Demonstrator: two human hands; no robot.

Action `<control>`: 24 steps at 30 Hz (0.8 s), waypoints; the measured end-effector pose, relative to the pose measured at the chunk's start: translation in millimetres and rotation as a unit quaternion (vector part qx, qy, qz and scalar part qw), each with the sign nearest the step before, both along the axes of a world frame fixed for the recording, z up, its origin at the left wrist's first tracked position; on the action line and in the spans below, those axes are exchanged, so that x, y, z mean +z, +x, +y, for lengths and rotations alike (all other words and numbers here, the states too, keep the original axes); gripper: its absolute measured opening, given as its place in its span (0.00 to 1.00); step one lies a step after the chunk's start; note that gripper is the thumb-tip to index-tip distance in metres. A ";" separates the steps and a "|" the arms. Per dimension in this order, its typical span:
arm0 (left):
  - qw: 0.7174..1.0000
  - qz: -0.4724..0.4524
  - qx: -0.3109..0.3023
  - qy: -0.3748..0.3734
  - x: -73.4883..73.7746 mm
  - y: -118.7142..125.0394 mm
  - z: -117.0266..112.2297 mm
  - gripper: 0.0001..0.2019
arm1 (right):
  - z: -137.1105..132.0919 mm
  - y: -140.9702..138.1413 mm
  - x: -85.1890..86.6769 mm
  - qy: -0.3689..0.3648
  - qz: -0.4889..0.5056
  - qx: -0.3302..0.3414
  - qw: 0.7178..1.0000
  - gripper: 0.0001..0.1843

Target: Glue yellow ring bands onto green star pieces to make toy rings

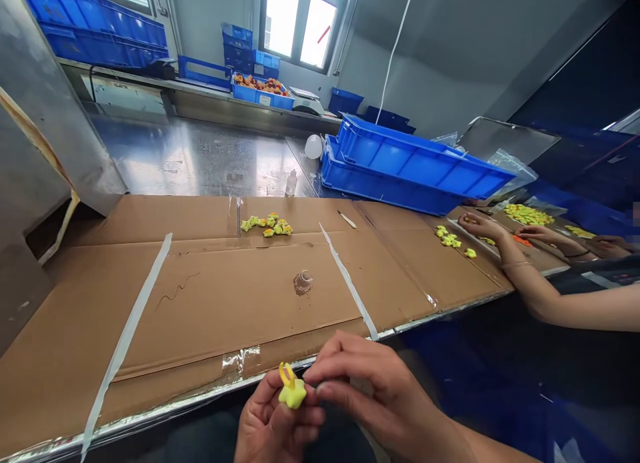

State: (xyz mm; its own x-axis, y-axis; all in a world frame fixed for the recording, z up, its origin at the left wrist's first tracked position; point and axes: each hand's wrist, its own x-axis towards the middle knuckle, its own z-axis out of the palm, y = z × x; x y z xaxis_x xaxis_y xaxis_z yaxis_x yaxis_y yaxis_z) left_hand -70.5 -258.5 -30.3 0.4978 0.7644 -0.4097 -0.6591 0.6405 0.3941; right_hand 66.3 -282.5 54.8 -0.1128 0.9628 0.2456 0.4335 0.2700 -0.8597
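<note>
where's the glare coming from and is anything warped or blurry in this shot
Head view: daylight from the windows blows out white and glares off the steel tabletop; the wide lens stretches the edges, so the front edge of the cardboard runs at a slant; the yellow piece in the left hand is sharp, and shadows are soft.

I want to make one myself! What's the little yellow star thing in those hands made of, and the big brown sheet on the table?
The small yellow star-shaped piece, held in the left hand, looks like moulded plastic or rubber: smooth, slightly glossy, rounded edges. The flat brown sheet looks like matte cardboard, creased and taped.
</note>
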 end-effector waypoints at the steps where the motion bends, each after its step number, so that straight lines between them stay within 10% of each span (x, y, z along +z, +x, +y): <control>1: 1.000 0.003 -0.008 -0.009 0.6 0.5 -0.4 0.15 | 2.3 0.1 -1.1 -0.031 0.020 -0.009 0.999 0.07; 15: 0.996 0.060 -0.011 0.058 -5.8 1.1 -2.3 0.16 | 15.0 -1.4 -11.3 -0.288 0.242 -0.056 0.925 0.15; 24: 0.987 0.125 0.033 0.095 3.6 -2.9 -0.4 0.14 | 13.3 2.3 -10.5 -0.260 0.190 -0.065 0.945 0.12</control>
State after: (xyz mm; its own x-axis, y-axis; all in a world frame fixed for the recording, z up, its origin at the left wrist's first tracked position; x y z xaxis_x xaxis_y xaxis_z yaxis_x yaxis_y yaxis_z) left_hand -73.4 -258.9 -26.8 0.3456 0.8670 -0.3589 -0.5648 0.4976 0.6583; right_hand 68.7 -269.2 44.3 0.0159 0.9642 -0.2648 0.0678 -0.2652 -0.9618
